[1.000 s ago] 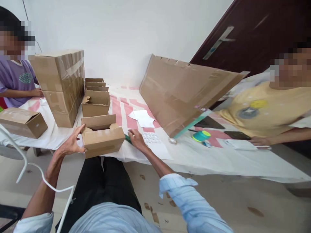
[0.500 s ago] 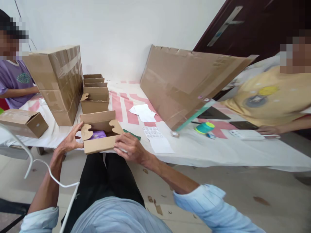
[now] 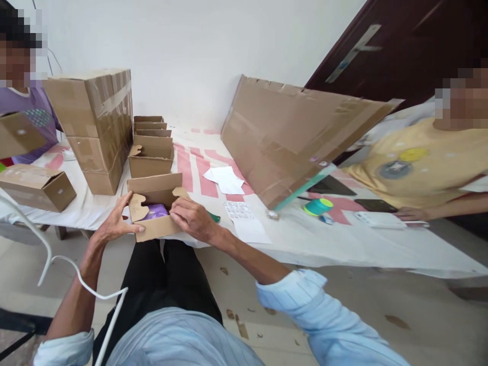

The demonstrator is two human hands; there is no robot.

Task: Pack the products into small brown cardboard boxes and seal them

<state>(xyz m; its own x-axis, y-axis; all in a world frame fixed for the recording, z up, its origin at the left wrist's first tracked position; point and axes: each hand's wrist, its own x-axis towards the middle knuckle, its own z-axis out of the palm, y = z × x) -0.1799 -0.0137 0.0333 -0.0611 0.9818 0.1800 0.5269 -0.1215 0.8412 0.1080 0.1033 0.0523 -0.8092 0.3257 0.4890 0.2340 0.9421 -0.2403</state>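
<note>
An open cardboard box (image 3: 154,230) sits at the table's near edge, its lid standing up at the back and notched side flaps sticking out. Inside lies something in purple wrapping (image 3: 155,211). My left hand (image 3: 116,223) grips the box's left end, thumb across the front wall and fingers behind. At the right end, my right hand (image 3: 193,215) has its fingers bent over the front corner and side flap; its fingertips are partly hidden. Just beyond that hand a green object (image 3: 214,217) peeks out.
Several open boxes (image 3: 150,165) stand in a row behind, beside stacked taped cartons (image 3: 93,112). A taped box (image 3: 38,187) lies left. Papers (image 3: 224,179), a large cardboard sheet (image 3: 297,137) and a teal thread spool (image 3: 318,206) are rightward. Two people sit at the sides; one holds a box (image 3: 21,134).
My right hand has shifted left and inward over the box's right end. My left thumb now lies across the front wall. The person at left has raised a cardboard box into view.
</note>
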